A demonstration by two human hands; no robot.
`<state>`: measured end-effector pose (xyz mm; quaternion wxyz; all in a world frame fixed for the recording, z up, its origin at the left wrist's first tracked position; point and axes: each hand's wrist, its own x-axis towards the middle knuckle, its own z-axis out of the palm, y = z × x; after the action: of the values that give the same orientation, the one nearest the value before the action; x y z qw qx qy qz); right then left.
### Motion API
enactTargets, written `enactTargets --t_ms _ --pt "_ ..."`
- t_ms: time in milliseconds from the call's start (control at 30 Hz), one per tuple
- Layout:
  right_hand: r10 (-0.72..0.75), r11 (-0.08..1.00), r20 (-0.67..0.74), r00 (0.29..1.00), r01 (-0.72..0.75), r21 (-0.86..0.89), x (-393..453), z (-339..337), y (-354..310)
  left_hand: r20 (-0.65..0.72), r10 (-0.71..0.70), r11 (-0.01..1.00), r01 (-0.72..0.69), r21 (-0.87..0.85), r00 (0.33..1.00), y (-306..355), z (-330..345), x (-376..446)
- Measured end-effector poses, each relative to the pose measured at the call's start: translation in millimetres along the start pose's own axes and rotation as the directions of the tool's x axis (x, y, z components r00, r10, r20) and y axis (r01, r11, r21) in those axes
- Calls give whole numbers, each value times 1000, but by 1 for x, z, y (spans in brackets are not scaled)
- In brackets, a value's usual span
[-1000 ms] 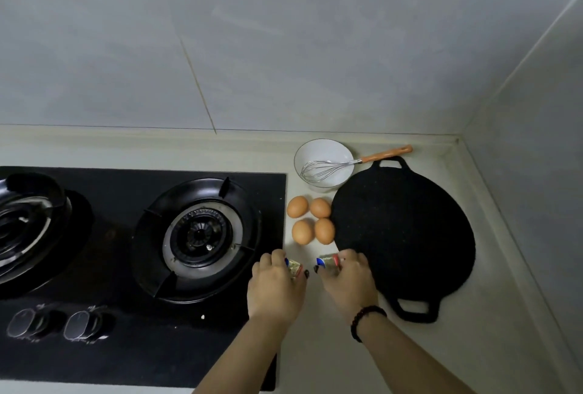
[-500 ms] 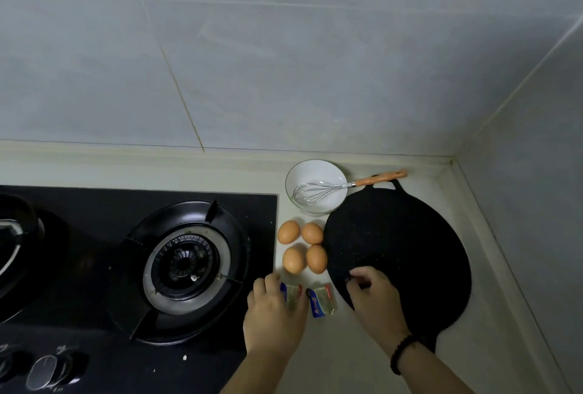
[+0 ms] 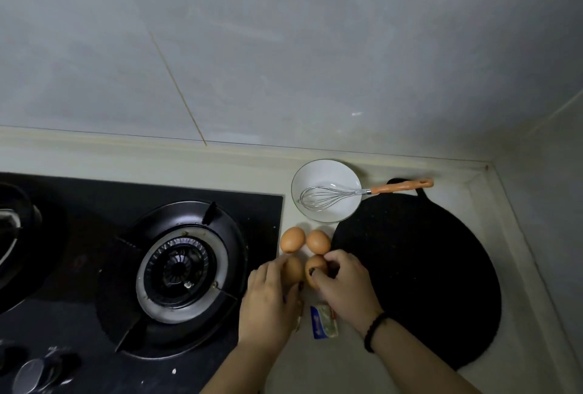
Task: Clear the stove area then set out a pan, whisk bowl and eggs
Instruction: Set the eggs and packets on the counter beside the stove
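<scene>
Your left hand [image 3: 268,302] lies with straight fingers against the near-left egg [image 3: 292,270] and your right hand [image 3: 342,286] curls round the near-right egg [image 3: 315,265], both on the worktop [image 3: 331,359] between the stove's [image 3: 94,267] right edge and the black pan [image 3: 419,280], with the whisk bowl [image 3: 326,190] by the back edge.
</scene>
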<state>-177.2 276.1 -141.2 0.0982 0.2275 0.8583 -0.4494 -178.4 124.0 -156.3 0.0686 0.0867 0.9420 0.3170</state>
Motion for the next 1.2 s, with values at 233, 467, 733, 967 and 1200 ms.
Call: enactTargets --t_ms 233,467,733,967,1200 --pt "27 1000 3 1000 -27 7 5 7 -7 -24 -33 999 33 24 999 4 0 -1" --pt "33 999 -100 994 -32 19 5 -4 1 -127 -42 991 25 -134 991 23 -16 17" --pt "25 997 -133 991 -34 -71 34 -9 -14 205 -170 985 158 76 964 28 -17 70" --pt "3 992 -27 1000 -6 -123 41 -3 -26 184 -172 985 164 60 968 23 -12 78" --pt "103 952 -24 994 -92 291 21 -19 -11 57 -144 974 152 -169 988 28 -25 46"
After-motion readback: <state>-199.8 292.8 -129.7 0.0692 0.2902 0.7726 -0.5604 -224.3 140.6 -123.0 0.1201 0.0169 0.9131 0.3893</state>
